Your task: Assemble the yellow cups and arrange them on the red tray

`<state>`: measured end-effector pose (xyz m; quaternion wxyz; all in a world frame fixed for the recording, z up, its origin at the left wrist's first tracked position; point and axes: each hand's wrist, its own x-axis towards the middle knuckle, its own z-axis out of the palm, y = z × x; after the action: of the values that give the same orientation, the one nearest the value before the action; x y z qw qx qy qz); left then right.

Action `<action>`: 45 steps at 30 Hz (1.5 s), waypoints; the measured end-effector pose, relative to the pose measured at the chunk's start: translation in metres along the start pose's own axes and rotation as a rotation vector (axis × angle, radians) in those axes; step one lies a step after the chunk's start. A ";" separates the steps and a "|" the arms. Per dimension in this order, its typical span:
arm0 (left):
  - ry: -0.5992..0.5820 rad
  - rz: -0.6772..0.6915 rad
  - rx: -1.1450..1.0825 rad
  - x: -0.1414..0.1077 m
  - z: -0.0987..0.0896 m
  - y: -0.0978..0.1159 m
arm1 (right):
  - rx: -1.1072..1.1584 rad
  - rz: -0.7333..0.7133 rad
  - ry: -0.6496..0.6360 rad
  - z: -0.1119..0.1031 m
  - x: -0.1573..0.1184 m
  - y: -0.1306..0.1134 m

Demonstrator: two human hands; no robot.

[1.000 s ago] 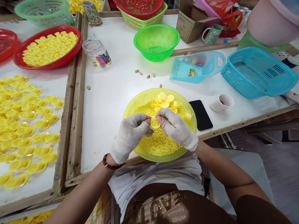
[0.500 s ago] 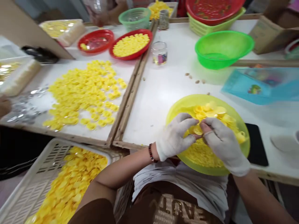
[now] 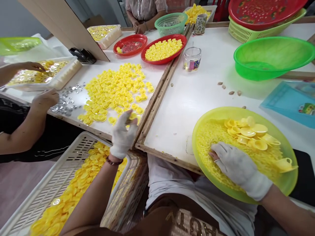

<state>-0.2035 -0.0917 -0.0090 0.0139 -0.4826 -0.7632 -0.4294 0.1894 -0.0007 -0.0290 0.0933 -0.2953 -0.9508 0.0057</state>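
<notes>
My left hand (image 3: pixel 123 133), in a white glove with bare fingertips, is raised over the table edge beside the spread of yellow pieces (image 3: pixel 112 90). Its fingers are apart; nothing clear shows between them. On the right, my right hand (image 3: pixel 232 165), gloved too, rests in the yellow basin (image 3: pixel 203 122), fingertips down among small yellow bits (image 3: pixel 209 136). Those fingers are bent together, and whatever they pinch is hidden. Larger yellow cup-like pieces (image 3: pixel 248 131) are heaped at the far side of the basin.
A white crate (image 3: pixel 83 139) of yellow pieces stands low at left. Another person's hands (image 3: pixel 45 98) work by a white tray (image 3: pixel 73 68). Further back are red plates (image 3: pixel 161 62), a glass jar (image 3: pixel 192 60) and a green basin (image 3: pixel 270 72). A wooden ridge (image 3: pixel 157 105) divides the table.
My left hand has left the basin and moved left to the scattered pieces. My right hand has come down into the small bits. The view has shifted left, showing more of the other person.
</notes>
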 end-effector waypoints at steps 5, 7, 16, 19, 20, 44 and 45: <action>-0.025 -0.122 0.453 -0.014 -0.033 -0.057 | 0.520 0.290 0.022 -0.009 0.000 0.003; -0.083 -0.193 0.589 -0.018 -0.034 -0.067 | 0.928 0.514 0.034 -0.020 0.003 0.005; -0.156 -0.132 0.722 -0.008 -0.022 -0.035 | 2.332 0.966 0.372 -0.046 0.006 0.030; -0.148 0.115 0.400 0.004 0.004 0.020 | 2.438 0.838 0.430 -0.045 -0.001 0.037; -0.194 0.208 0.287 0.006 0.018 0.043 | 2.462 0.791 0.448 -0.047 -0.003 0.037; -0.788 0.796 0.065 -0.021 0.149 0.189 | 2.132 0.712 0.641 -0.061 0.015 0.033; -0.775 0.794 0.067 -0.022 0.151 0.187 | 2.126 0.706 0.647 -0.061 0.020 0.032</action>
<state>0.0076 0.0243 0.0067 -0.0919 -0.8552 -0.4851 -0.1579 0.2023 0.0341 0.0319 0.5252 -0.3043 -0.2639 0.7496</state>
